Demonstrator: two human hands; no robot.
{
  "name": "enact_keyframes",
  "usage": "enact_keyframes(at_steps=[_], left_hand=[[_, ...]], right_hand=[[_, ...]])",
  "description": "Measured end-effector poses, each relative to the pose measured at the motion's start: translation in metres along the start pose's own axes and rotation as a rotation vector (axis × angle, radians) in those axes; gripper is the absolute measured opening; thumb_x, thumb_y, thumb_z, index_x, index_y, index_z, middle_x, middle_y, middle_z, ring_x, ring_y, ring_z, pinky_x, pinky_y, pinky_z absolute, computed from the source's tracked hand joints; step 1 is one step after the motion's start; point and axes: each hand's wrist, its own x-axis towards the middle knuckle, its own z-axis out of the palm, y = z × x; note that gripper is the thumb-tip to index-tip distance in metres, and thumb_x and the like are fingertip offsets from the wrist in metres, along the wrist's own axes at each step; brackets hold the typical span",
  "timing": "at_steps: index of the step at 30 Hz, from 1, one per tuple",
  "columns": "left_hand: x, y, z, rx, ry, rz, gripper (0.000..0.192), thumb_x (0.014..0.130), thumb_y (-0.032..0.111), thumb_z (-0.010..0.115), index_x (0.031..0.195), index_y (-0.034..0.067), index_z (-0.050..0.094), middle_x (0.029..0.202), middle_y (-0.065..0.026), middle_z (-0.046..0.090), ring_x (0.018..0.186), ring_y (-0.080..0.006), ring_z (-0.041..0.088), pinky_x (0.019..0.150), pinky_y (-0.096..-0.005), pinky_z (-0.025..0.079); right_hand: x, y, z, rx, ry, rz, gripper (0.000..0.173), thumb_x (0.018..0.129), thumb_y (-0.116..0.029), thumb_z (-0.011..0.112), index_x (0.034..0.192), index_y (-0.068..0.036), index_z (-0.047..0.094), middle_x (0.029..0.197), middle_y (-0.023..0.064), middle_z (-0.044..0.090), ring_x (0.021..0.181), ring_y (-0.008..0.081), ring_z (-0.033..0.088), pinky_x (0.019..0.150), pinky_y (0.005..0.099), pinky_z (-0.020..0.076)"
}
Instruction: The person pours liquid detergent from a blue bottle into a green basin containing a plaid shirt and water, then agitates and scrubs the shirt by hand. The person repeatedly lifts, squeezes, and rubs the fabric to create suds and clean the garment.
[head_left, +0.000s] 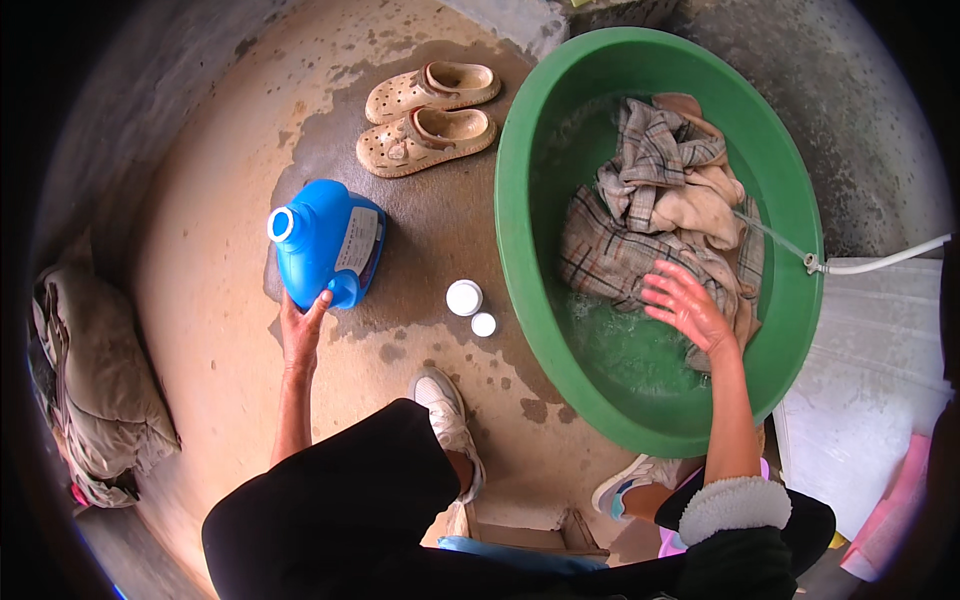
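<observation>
My left hand (301, 330) grips a blue plastic jug (319, 225) near its handle. Its uncapped white-rimmed mouth points to the upper left, and a label with writing covers one side. Between jug and basin, a large white cap (464, 298) and a smaller white cap (484, 325) rest on the floor. My right hand (690, 306), wet and with fingers apart, hovers over a large green plastic basin (517, 225). In the basin's shallow water lies a bunched plaid garment (622, 240) with a pale beige lining. Water streams onto it from a white hose (892, 260) at the rim.
A pair of beige clogs (427, 120) stands on the wet concrete floor (322, 161) left of the basin. At the far left a brown padded bundle (112, 375) lies against the wall. Right of the basin are a pale panel (855, 397) and a pink cloth-like item (889, 506).
</observation>
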Motion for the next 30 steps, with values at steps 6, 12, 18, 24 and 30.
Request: enact_keyframes(at_steps=[6,12,18,24,30], left_hand=[[-0.050,0.002,0.015,0.252,0.405,0.093,0.040,0.084,0.020,0.076,0.111,0.003,0.051,0.107,-0.0109,0.054,0.101,-0.0205,0.056,0.089,-0.0372,0.049],[-0.080,0.007,0.094,0.447,-0.376,0.378,0.064,0.069,0.005,0.080,0.125,0.013,0.052,0.124,-0.0120,0.046,0.098,-0.0261,0.057,0.078,-0.0363,0.052],[-0.043,0.000,0.148,0.966,-0.574,0.776,0.063,0.073,0.008,0.073,0.131,0.019,0.050,0.134,-0.0137,0.043,0.108,-0.0308,0.055,0.085,-0.0396,0.052],[-0.038,-0.014,0.129,0.707,-0.452,0.527,0.049,0.075,0.006,0.072,0.120,0.013,0.053,0.119,-0.0136,0.054,0.101,-0.0360,0.060,0.079,-0.0418,0.054],[-0.067,-0.012,0.049,0.532,-0.271,0.296,0.050,0.073,0.009,0.077,0.118,0.009,0.054,0.108,-0.0161,0.056,0.088,-0.0366,0.061,0.068,-0.0402,0.053]], right_hand=[[-0.029,-0.044,0.024,-0.929,0.506,-0.392,0.012,0.090,-0.012,0.062,0.089,0.000,0.064,0.076,0.0079,0.064,0.071,0.0162,0.062,0.065,0.0326,0.0475],[-0.087,-0.059,0.129,-0.805,0.410,-0.949,0.034,0.078,0.010,0.064,0.110,-0.003,0.062,0.110,0.0125,0.059,0.097,0.0267,0.058,0.071,0.0282,0.0537],[-0.094,-0.012,0.233,-0.847,0.064,-0.969,0.040,0.078,0.000,0.065,0.117,-0.004,0.060,0.126,0.0129,0.050,0.099,0.0251,0.063,0.078,0.0346,0.0561],[-0.032,0.054,0.297,-1.138,0.183,-0.625,0.056,0.079,-0.004,0.065,0.132,-0.010,0.047,0.136,0.0177,0.037,0.106,0.0348,0.055,0.077,0.0430,0.0557],[0.007,0.078,0.291,-1.143,0.227,-0.622,0.037,0.074,-0.004,0.070,0.106,-0.010,0.052,0.114,0.0112,0.045,0.102,0.0339,0.055,0.074,0.0426,0.0553]])
